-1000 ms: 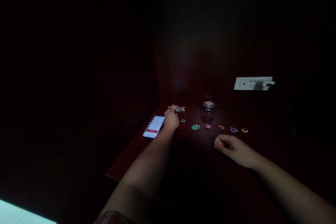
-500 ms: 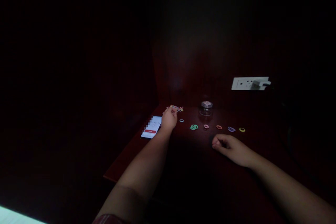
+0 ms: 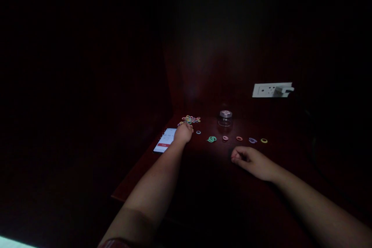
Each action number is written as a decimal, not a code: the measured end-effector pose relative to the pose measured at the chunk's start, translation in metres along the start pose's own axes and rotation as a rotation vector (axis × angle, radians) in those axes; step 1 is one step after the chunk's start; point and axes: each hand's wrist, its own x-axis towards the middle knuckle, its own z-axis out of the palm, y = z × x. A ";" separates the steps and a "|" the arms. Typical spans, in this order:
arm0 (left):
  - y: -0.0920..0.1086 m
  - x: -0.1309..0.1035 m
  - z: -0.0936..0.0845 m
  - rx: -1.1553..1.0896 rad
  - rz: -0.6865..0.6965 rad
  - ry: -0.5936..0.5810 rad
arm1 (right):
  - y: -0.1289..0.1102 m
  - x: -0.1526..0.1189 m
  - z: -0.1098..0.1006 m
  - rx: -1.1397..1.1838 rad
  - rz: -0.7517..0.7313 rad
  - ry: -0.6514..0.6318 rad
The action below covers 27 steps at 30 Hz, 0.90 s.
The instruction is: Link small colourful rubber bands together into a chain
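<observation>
My left hand [image 3: 183, 133] is closed at the near edge of a pile of small coloured rings [image 3: 190, 119], beside the phone; whatever its fingers pinch is too small to make out. My right hand [image 3: 252, 161] rests on the table with its fingers curled together, and what they hold, if anything, is hidden. Beyond it runs a row: green rings [image 3: 212, 139], a pink ring [image 3: 225, 138], an orange ring [image 3: 239, 138], purple rings [image 3: 252, 140] and a yellow ring [image 3: 264, 140]. A bluish ring [image 3: 198, 132] lies right of my left hand.
A lit phone [image 3: 164, 141] lies left of my left hand, partly covered by it. Behind the row stands a clear lidded jar [image 3: 225, 117]. On the back wall is a white socket plate [image 3: 263, 90] with a plug [image 3: 284, 90] in it. The table's left edge is visible.
My left hand has drawn back slightly toward me from the pile, showing more of its rings. My right hand keeps its curled pose. The whole view has shifted a little.
</observation>
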 end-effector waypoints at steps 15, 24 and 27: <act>-0.004 0.004 0.009 -0.126 0.135 0.045 | 0.003 0.002 0.001 -0.013 0.001 0.006; 0.030 -0.022 0.002 -0.269 0.324 0.009 | 0.001 0.002 0.002 0.022 -0.001 0.005; 0.052 -0.046 0.002 -0.345 0.430 -0.101 | -0.001 0.001 0.001 0.031 -0.005 0.021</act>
